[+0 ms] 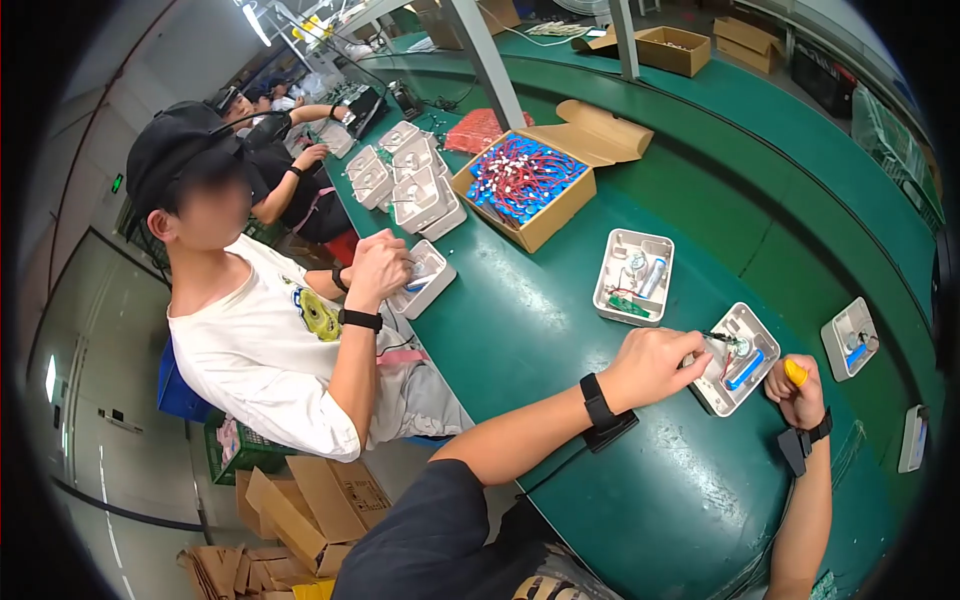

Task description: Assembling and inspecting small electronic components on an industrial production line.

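An open white plastic housing (711, 395) lies on the green bench between my hands. Inside it sit a blue cylindrical battery (745, 370), a round pale part and thin wires. My left hand (652, 370) is at the housing's left side, fingers curled together; dark wire or a small dark tip shows beside its fingertips, and what they hold is hidden. At the right side, my right hand (802, 398) is closed, with a yellow finger cot (795, 371) on one digit. Whether anything is in its fingers cannot be made out.
Another open housing (599, 290) with a green board lies just beyond. More housings (838, 368) stand at the right. A cardboard box (566, 214) of blue batteries with red wires is farther back, near stacked white housings (440, 222). A co-worker at left handles a housing (432, 292).
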A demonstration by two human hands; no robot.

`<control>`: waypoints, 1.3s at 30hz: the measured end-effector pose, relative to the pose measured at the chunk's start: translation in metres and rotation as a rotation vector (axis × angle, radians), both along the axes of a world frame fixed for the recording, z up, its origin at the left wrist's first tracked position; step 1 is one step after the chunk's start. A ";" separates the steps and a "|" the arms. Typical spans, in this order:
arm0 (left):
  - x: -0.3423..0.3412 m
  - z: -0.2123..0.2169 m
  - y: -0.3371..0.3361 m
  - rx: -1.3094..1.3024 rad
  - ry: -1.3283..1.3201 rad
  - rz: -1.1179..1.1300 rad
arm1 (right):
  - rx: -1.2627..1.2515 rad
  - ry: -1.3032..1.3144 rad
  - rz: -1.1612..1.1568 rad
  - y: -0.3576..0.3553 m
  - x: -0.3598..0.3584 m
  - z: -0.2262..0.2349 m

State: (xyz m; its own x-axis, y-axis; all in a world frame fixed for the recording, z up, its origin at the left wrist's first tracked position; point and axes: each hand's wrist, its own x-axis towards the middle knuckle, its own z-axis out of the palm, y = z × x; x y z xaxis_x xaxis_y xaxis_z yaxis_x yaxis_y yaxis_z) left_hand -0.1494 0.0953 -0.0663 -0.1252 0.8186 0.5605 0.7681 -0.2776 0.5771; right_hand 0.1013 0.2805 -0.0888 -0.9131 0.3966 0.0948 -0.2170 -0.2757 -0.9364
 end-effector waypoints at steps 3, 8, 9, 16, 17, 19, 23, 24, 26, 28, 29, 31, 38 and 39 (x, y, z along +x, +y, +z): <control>-0.001 -0.003 0.000 -0.036 0.020 -0.001 | -0.023 0.009 -0.005 0.001 0.002 -0.001; -0.005 -0.013 -0.001 -0.075 0.096 -0.118 | -0.015 0.013 -0.002 0.001 -0.002 -0.002; -0.004 -0.013 -0.001 -0.070 0.087 -0.156 | -0.012 0.013 -0.012 0.001 -0.001 -0.001; -0.004 -0.013 -0.002 -0.084 0.065 -0.267 | -0.010 0.013 -0.014 0.002 0.001 -0.004; -0.005 -0.012 -0.002 -0.071 0.058 -0.277 | -0.009 0.017 -0.012 0.002 0.001 -0.005; -0.006 -0.012 -0.001 -0.093 0.052 -0.262 | -0.009 0.019 -0.010 0.003 0.001 -0.005; -0.007 -0.012 -0.001 -0.147 0.035 -0.241 | -0.009 0.011 -0.029 0.004 0.002 -0.006; -0.008 -0.012 -0.001 -0.155 0.030 -0.244 | -0.001 0.016 -0.026 0.003 0.001 -0.005; -0.008 -0.014 -0.001 -0.170 0.022 -0.250 | 0.014 0.028 -0.020 0.003 -0.001 -0.004; -0.008 -0.014 -0.001 -0.186 0.017 -0.255 | 0.014 0.026 -0.020 0.002 -0.001 -0.003; -0.008 -0.012 -0.001 -0.194 0.014 -0.259 | 0.014 0.024 -0.021 0.001 -0.001 -0.002; -0.007 -0.009 -0.002 -0.229 0.016 -0.259 | 0.012 0.021 -0.022 0.001 -0.001 -0.003; -0.007 -0.007 -0.003 -0.285 0.003 -0.276 | 0.016 0.031 -0.019 -0.001 -0.002 -0.001; -0.009 -0.008 -0.004 -0.287 0.013 -0.281 | 0.015 0.029 -0.021 -0.001 -0.004 -0.001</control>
